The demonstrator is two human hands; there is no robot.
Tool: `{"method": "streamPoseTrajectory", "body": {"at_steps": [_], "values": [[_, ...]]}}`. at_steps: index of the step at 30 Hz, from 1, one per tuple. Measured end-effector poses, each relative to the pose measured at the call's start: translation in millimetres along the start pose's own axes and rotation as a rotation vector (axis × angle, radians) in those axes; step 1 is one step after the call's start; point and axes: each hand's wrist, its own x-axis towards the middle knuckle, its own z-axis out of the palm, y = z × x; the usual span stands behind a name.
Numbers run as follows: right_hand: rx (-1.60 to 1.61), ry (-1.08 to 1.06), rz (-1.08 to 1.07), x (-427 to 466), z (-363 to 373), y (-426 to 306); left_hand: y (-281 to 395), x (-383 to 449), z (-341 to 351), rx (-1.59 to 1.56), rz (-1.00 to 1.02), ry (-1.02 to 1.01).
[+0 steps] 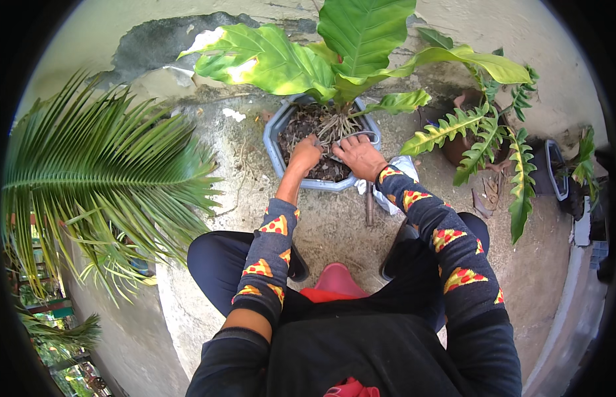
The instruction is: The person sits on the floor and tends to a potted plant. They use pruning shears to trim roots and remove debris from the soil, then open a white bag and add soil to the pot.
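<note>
A large-leaved potted plant (370,37) grows in a grey-blue octagonal pot (315,184) before me. Pale roots (340,125) spread at its base over dark soil (333,171) mixed with dry leaf bits. My left hand (306,155) is inside the pot at the left, fingers curled down by the roots; whether they pinch anything is hidden. My right hand (362,158) lies over what looks like a clear container (371,135), its fingers around it and its rim showing past the knuckles. The container tilts over the pot's right side, and its contents cannot be seen.
A tool handle (370,206) and a crumpled white plastic bag (406,168) lie right of the pot. A brown pot (454,149) with a lobed-leaf plant (481,149) stands farther right. Palm fronds (109,173) reach in from the left. Behind is a peeling wall (149,47).
</note>
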Motion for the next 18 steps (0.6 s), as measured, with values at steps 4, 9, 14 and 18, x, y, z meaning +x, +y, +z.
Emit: {"method": "streamPoseTrajectory", "body": {"at_steps": [4, 9, 14, 18], "values": [[0.231, -0.051, 0.107, 0.4, -0.8, -8.8, 3.3, -0.9, -23.7, -0.119, 0.025, 0.172], [0.432, -0.003, 0.177, -16.0, -38.3, 5.9, -33.8, -17.9, -109.3, 0.155, -0.074, 0.741], [0.747, -0.284, 0.201, -49.8, -75.4, 7.5, -86.0, -27.6, -144.3, 0.177, -0.284, 1.071], [1.149, -0.624, 0.255, -70.8, -68.8, -9.4, -85.8, -25.3, -119.3, 0.208, -0.157, 0.964]]}}
